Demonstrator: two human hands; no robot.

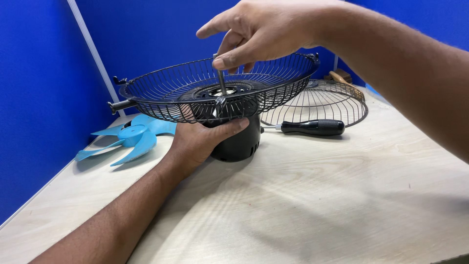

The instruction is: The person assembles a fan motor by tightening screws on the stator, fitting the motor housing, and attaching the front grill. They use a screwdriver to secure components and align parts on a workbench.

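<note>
A black fan motor housing [242,142] stands on the wooden table [312,195] with a black wire rear guard [166,90] mounted on top of it, face up. My left hand [198,142] grips the motor housing from the left side, thumb across its front. My right hand [259,32] reaches down from above, its thumb and fingers pinched on the top of the metal motor shaft [221,80] that rises from the guard's centre.
A light blue fan blade [129,137] lies on the table at the left. A black-handled screwdriver [310,127] lies behind the motor, in front of a second wire guard [322,102]. Blue partition walls [44,98] enclose the left and back.
</note>
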